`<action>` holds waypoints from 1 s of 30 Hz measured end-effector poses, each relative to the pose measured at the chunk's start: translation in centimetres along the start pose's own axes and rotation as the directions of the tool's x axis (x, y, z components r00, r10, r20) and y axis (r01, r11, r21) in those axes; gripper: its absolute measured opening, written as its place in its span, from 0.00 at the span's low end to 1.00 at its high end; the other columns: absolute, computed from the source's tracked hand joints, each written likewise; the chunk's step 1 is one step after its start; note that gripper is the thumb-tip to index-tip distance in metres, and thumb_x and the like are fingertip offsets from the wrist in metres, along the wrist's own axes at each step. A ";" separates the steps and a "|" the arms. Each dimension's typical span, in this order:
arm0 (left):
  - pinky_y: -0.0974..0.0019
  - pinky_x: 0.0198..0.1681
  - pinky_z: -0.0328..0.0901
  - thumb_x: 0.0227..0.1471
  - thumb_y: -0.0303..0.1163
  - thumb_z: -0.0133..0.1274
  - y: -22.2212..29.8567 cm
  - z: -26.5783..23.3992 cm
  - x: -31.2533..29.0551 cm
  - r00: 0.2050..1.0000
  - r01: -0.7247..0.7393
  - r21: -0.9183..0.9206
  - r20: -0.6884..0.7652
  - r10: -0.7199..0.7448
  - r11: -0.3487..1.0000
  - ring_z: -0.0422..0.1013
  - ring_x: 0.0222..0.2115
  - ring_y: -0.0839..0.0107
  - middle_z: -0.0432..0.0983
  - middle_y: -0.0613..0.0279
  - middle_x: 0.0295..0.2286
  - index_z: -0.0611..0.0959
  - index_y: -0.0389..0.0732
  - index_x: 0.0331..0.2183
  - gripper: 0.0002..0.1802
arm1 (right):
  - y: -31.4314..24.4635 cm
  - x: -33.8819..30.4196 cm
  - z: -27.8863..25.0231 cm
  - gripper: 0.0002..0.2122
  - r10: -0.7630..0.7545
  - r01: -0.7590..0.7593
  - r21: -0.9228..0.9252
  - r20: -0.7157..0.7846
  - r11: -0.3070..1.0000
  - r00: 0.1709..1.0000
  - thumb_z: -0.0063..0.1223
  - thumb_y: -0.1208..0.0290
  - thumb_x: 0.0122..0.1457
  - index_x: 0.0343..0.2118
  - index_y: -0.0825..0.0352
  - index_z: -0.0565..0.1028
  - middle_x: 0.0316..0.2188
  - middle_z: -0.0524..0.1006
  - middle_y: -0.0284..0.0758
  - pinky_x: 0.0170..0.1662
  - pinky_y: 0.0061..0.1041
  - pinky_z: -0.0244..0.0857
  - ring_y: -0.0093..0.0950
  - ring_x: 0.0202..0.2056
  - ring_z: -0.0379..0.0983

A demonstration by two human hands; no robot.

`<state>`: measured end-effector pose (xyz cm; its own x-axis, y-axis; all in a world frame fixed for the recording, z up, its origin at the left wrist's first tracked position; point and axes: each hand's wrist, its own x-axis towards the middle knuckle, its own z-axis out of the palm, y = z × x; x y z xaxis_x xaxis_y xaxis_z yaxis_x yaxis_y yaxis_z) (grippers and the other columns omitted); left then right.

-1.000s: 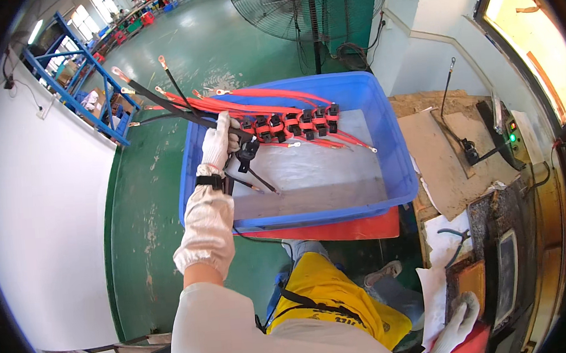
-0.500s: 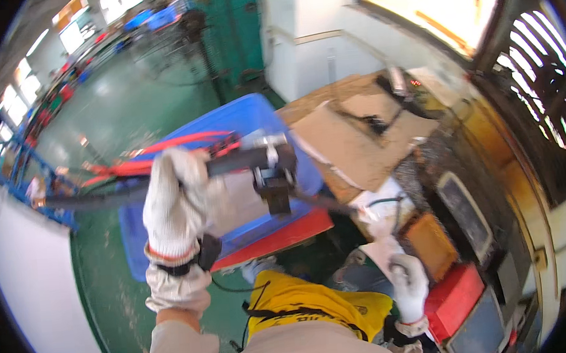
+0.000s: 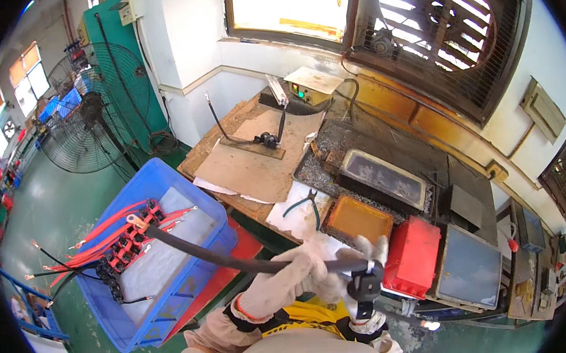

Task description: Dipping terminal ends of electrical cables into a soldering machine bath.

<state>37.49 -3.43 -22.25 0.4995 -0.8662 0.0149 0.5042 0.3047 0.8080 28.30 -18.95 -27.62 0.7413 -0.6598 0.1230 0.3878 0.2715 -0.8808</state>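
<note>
Holding black cable [image 3: 203, 254] — workbench edge [image 3: 259, 215] beyond

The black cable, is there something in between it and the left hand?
Only the pale glove on the left hand. It wraps around the cable, and nothing else visible is between. The black block is farther right along the cable, not in between.

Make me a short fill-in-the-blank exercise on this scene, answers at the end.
1. The left hand grips a ____ cable.
2. The red cables lie partly inside a ____ bin.
3. The pliers lie on ____ paper.
4. The box beside the amber tray is ____.

Missing words: black; blue; white; red.
</note>
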 end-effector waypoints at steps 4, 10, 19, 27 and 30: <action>0.56 0.41 0.68 0.59 0.36 0.41 -0.1 1.8 1.5 0.996 -0.077 -0.330 0.022 0.089 0.941 0.73 0.36 0.56 0.73 0.49 0.36 0.71 0.36 0.38 0.12 | -1.0 -1.1 -1.3 0.42 -0.399 0.411 -0.322 0.105 0.853 0.911 0.59 0.86 0.37 0.58 0.60 0.52 0.50 0.64 0.40 0.46 0.34 0.68 0.32 0.46 0.67; 0.69 0.40 0.67 0.58 0.27 0.37 1.4 1.7 1.8 0.967 -0.172 0.162 -0.158 0.198 0.972 0.74 0.30 0.69 0.74 0.57 0.31 0.68 0.32 0.46 0.15 | -2.0 -0.1 -2.0 0.28 -0.138 0.054 -0.321 -0.246 0.946 0.959 0.46 0.92 0.43 0.50 0.64 0.60 0.44 0.69 0.42 0.43 0.31 0.70 0.28 0.39 0.71; 0.71 0.33 0.67 0.58 0.49 0.37 0.3 -0.7 4.2 0.907 -0.347 0.041 -0.241 0.346 0.937 0.70 0.26 0.76 0.74 0.58 0.29 0.71 0.33 0.39 0.25 | -1.7 -0.4 -5.6 0.23 -0.312 0.226 -0.302 -0.277 0.926 0.909 0.48 0.82 0.48 0.50 0.72 0.61 0.41 0.71 0.39 0.47 0.28 0.65 0.29 0.39 0.71; 0.79 0.14 0.43 0.60 0.50 0.34 -2.8 -0.5 4.1 0.876 0.480 0.064 0.018 -0.482 0.875 0.48 0.13 0.85 0.60 0.72 0.18 0.69 0.45 0.25 0.21 | -3.6 0.5 -6.8 0.37 -0.273 0.202 -0.233 -0.333 0.951 0.902 0.55 0.39 0.44 0.50 0.63 0.60 0.28 0.67 0.29 0.28 0.22 0.65 0.22 0.28 0.65; 0.79 0.15 0.46 0.61 0.46 0.33 -5.9 -2.2 4.7 0.846 0.533 0.054 -0.005 -0.534 0.844 0.50 0.14 0.85 0.59 0.73 0.16 0.70 0.45 0.26 0.19 | -3.9 -0.2 -7.2 0.39 0.065 -0.053 0.086 -0.133 0.995 0.989 0.57 0.36 0.37 0.46 0.62 0.62 0.22 0.64 0.25 0.23 0.19 0.61 0.20 0.25 0.65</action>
<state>38.40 -8.42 -28.26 0.1569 -0.8929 -0.4219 0.6538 -0.2263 0.7220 22.71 -24.93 -27.54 0.6852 -0.7284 0.0038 0.3933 0.3655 -0.8437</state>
